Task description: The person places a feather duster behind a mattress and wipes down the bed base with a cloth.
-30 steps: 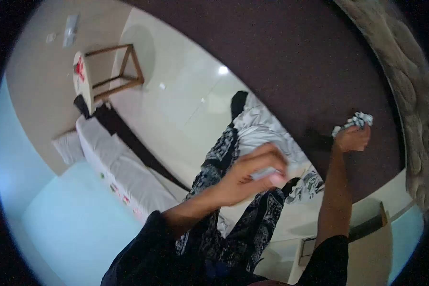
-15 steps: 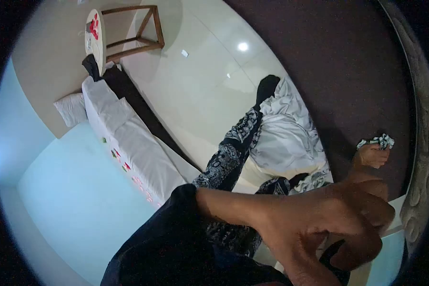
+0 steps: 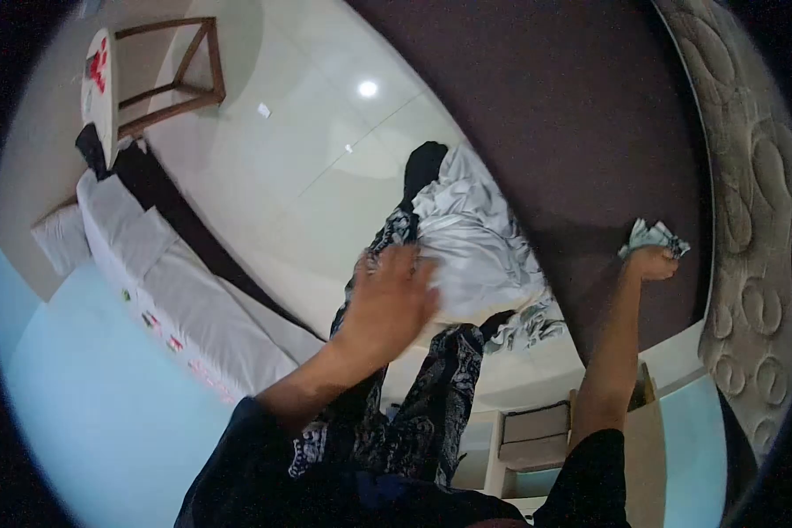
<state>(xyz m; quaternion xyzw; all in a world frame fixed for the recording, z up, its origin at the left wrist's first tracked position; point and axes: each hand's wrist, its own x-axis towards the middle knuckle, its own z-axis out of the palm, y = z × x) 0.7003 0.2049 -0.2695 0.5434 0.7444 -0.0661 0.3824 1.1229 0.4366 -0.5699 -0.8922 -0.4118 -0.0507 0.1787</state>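
Note:
My right hand grips a crumpled white-and-dark patterned cloth over a wide dark brown surface that looks like a bare mattress. My left hand is raised in front of my legs, slightly blurred, its fingers apart and nothing in it. Behind and beside it, a heap of white sheets lies on the floor against the edge of the brown surface. Another crumpled patterned cloth lies near my foot.
A carved panel borders the brown surface on the right. To the left stands a bed with a white cover and a pillow. A round table with wooden legs is at the upper left. Shelving shows below.
My left hand has swung from the right foreground back to the left, and its fingers have spread. The right hand still holds the cloth, which now sticks out more. The view has shifted right.

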